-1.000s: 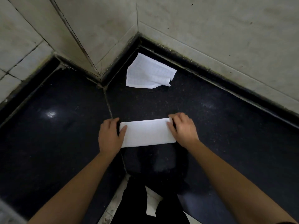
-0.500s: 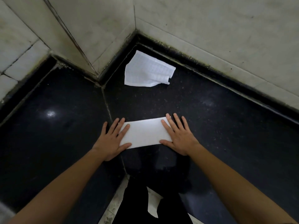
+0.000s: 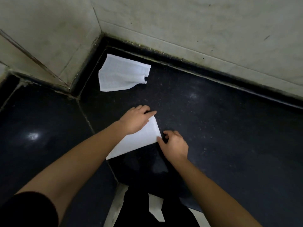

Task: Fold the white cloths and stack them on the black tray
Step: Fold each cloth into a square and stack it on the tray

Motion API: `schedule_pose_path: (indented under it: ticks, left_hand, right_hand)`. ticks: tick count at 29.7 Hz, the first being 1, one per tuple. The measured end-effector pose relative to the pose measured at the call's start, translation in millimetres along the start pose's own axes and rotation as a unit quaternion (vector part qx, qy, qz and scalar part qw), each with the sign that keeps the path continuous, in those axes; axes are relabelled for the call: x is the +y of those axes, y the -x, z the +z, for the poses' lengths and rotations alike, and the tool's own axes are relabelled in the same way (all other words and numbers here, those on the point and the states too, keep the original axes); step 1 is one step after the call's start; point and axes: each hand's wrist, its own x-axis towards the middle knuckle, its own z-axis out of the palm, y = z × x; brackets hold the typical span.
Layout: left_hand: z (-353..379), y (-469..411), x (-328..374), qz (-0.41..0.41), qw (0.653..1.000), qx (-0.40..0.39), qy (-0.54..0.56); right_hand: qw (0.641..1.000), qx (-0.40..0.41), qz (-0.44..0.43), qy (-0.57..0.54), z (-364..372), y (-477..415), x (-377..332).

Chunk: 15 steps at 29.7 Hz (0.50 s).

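The folded cloth point(image 3: 139, 141) lay central, a further fold judged in hand; a loose cloth point(image 3: 121, 74) lay at 12 o'clock. The left hand point(image 3: 135, 121) rested on its far corner, grip undetermined; the right hand point(image 3: 175, 145) pinched the 4 o'clock corner. The next move called for corners matched squarely.
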Motion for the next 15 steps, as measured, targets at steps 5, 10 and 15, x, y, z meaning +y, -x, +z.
schedule_pose_path:
  ticks: [5, 10, 15]
  left_hand:
    - [-8.9, -16.9, 7.0, 0.081, 0.979, -0.082, -0.169]
    - [-9.7, -16.8, 14.2, 0.091, 0.984, -0.061, -0.144]
    - [-17.6, -9.6, 17.4, 0.012, 0.998, -0.059, -0.036]
  right_hand:
    - [0.992, 0.053, -0.076, 0.091, 5.9, 2.2, -2.0]
    - [0.998, -0.057, 0.015, 0.019, -5.5, -3.0, -5.3]
    - [0.984, -0.138, 0.043, -0.105, -24.5, -13.3, -2.2]
